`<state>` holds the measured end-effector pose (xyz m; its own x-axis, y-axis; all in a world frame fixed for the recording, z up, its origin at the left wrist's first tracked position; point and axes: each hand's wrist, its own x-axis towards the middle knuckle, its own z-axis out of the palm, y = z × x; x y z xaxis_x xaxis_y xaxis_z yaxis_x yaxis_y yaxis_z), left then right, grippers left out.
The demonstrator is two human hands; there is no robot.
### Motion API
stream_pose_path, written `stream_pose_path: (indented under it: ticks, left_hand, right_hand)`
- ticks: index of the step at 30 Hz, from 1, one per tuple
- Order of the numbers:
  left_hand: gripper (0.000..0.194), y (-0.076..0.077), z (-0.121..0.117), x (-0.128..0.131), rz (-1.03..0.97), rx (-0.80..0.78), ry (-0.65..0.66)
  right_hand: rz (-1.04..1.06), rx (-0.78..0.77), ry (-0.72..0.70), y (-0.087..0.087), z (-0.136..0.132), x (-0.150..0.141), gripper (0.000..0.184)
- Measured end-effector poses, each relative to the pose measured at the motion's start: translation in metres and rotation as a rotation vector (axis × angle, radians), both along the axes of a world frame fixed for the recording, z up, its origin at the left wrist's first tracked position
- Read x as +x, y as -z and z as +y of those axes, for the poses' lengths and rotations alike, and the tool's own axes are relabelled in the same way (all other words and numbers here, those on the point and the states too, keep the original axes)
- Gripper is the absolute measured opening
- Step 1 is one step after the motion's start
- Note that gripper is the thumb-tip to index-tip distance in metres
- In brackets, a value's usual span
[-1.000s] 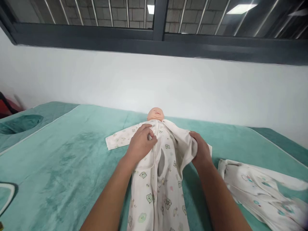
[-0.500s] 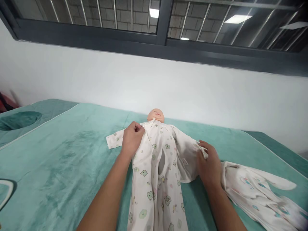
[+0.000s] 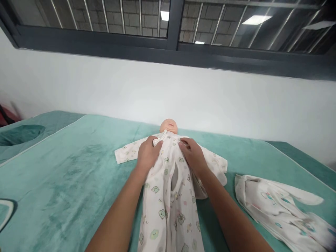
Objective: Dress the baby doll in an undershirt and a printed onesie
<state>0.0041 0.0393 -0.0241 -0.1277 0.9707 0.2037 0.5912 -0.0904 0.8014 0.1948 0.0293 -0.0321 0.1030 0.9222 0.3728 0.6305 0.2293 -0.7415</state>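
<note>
A baby doll [image 3: 168, 125] lies on its back with its head toward the wall. White baby clothes [image 3: 170, 210] printed with green animals cover it, sleeves spread to both sides and legs stretched toward me. My left hand [image 3: 149, 153] is closed on the cloth at the left of the chest, thumb and fingers pinching. At the right of the chest, my right hand [image 3: 193, 154] has curled fingers gripping the fabric near the shoulder; its fingertips are partly hidden. Under my right forearm, a loose flap of the top hangs out beside the body.
A second white baby garment [image 3: 278, 210] lies crumpled on the right. Everything rests on a green plush cover [image 3: 78, 182], with a dark round hollow [image 3: 22, 134] at the far left. Behind stand a white wall [image 3: 131, 91] and a dark window frame [image 3: 105, 43].
My right hand has let go of the right sleeve and flap and moved left onto the chest. The right sleeve now lies stretched outward. My left hand stays near the same place.
</note>
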Motion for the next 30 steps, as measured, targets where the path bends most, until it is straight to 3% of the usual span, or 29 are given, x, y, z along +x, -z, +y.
stream_pose_path:
  ticks: [5,11,17,21,25,30]
  left_hand:
    - [0.023,0.007,0.007,-0.008,-0.141,0.016,-0.05]
    - [0.023,0.011,0.011,-0.008,-0.244,-0.024,-0.054]
    - [0.025,0.005,0.008,-0.013,-0.462,-0.114,-0.092]
    - [0.027,0.0,0.009,-0.029,-0.65,-0.121,-0.167]
    - [0.024,0.0,0.014,-0.049,-0.607,-0.066,-0.328]
    - [0.016,0.003,0.024,-0.066,-0.42,0.044,-0.407]
  right_hand:
    - [-0.054,-0.082,-0.044,-0.015,0.048,-0.009,0.027]
    - [-0.046,-0.076,-0.249,-0.023,0.065,-0.008,0.018]
    - [-0.048,-0.151,-0.157,-0.017,0.073,-0.006,0.021]
    - [0.073,-0.179,-0.142,-0.015,0.071,-0.009,0.023]
    - [0.164,-0.177,-0.154,-0.014,0.066,-0.012,0.026]
    - [0.209,-0.169,-0.16,-0.013,0.064,-0.011,0.025]
